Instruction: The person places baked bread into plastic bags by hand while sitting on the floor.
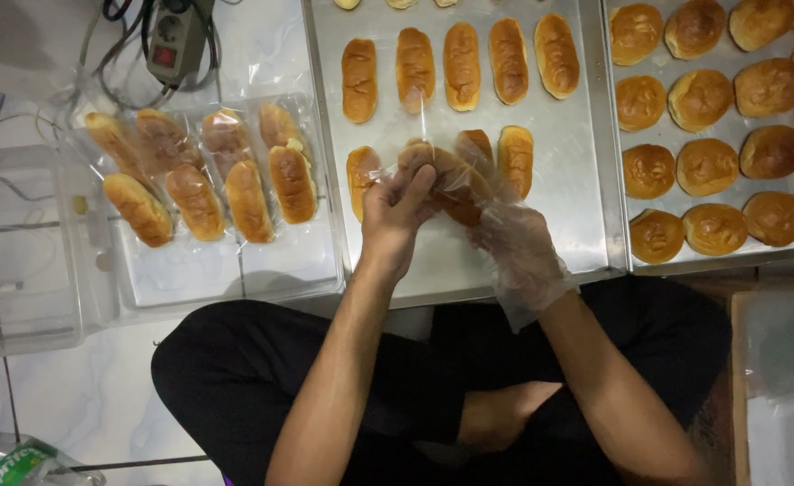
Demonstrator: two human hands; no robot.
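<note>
Left hand: the bare left hand [399, 205] was closed around the near end of a long bun [451, 180], fingers curled over the top of it.
Right hand: the right hand [516, 247], in a thin clear plastic glove, gripped the clear bag [433, 135] around the same bun from the right side; the two hands were close together, both clamped on the bun and its wrapping.
Bun: the long bun was held just above the near part of the middle tray [469, 270], partly inside the clear bag, whose open film rose toward the far side.
Middle tray: a metal tray with a far row of five long buns [462, 65] and three more [515, 157] lying just behind the hands.
Right tray: a second metal tray [730, 261], touching the middle one, carried rows of round buns [706, 166].
Left: a clear plastic tray [235, 270] on the tiled floor held bagged long buns [201, 175] in two rows; a power strip [174, 45] with cables lay beyond it.
Near: the person's crossed legs in black clothing [235, 378].
</note>
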